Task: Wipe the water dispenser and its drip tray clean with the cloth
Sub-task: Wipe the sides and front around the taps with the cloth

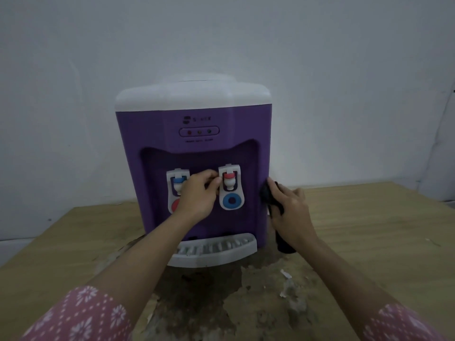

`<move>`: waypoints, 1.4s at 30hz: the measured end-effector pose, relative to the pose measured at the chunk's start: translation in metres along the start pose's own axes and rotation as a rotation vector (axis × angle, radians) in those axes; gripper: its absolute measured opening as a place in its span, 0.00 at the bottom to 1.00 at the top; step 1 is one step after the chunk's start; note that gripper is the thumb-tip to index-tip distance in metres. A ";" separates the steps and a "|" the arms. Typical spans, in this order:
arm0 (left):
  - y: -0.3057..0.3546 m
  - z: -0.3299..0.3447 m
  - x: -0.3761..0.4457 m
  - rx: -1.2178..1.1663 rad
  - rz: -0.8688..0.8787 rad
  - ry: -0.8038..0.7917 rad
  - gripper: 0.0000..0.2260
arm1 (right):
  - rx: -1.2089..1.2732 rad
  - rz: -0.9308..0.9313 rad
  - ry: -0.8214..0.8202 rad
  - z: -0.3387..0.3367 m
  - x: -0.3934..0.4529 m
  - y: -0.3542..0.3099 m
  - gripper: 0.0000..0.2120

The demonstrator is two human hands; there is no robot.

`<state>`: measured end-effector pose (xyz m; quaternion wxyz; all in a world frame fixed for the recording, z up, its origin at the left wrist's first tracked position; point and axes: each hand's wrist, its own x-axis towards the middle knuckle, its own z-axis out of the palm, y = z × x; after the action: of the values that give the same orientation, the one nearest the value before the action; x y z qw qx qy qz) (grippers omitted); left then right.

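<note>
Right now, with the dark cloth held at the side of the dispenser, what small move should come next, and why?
Probably slide the right hand with the cloth down the dispenser's right side. The cloth already touches that purple edge, and the left hand sits between the taps, seemingly steadying the unit. The drip tray can follow.

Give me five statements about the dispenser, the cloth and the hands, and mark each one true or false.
1. The right hand holds a dark cloth against the dispenser's side. True.
2. The left hand rests on the drip tray. False: it is up between the two taps.
3. The dispenser has a white top and a purple body. True.
4. The tray lies on the table, apart from the dispenser. False: it sits at the dispenser's base.
5. A bottle stands on the dispenser. False: nothing stands there.
</note>
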<state>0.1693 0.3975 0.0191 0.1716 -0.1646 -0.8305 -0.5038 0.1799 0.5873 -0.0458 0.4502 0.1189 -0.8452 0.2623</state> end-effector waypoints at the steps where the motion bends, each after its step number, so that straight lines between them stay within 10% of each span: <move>1: 0.001 0.000 0.000 0.007 -0.007 -0.004 0.08 | -0.010 -0.002 0.030 -0.006 0.005 -0.001 0.25; 13: 0.000 -0.020 -0.019 0.000 0.015 0.122 0.04 | -0.119 -0.292 0.197 -0.005 0.029 -0.062 0.22; 21: -0.014 -0.055 -0.032 0.049 0.021 0.234 0.09 | -0.343 -0.714 -0.041 0.031 0.019 -0.087 0.24; 25: -0.023 -0.072 -0.034 0.006 -0.027 0.287 0.11 | -0.398 -0.465 0.129 0.030 0.039 -0.097 0.21; 31: -0.025 -0.080 -0.033 -0.045 -0.079 0.346 0.10 | -0.567 -0.506 -0.091 0.039 0.022 -0.102 0.17; 37: -0.031 -0.081 -0.031 -0.056 -0.088 0.345 0.09 | -0.546 -0.397 0.239 0.044 0.046 -0.123 0.17; 42: -0.033 -0.083 -0.030 -0.046 -0.071 0.333 0.11 | -0.607 -0.526 0.202 0.067 0.041 -0.105 0.15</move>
<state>0.1913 0.3057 0.0152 0.2851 -0.0532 -0.7842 -0.5485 0.1561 0.4643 -0.0077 0.5969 0.1662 -0.7768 -0.1125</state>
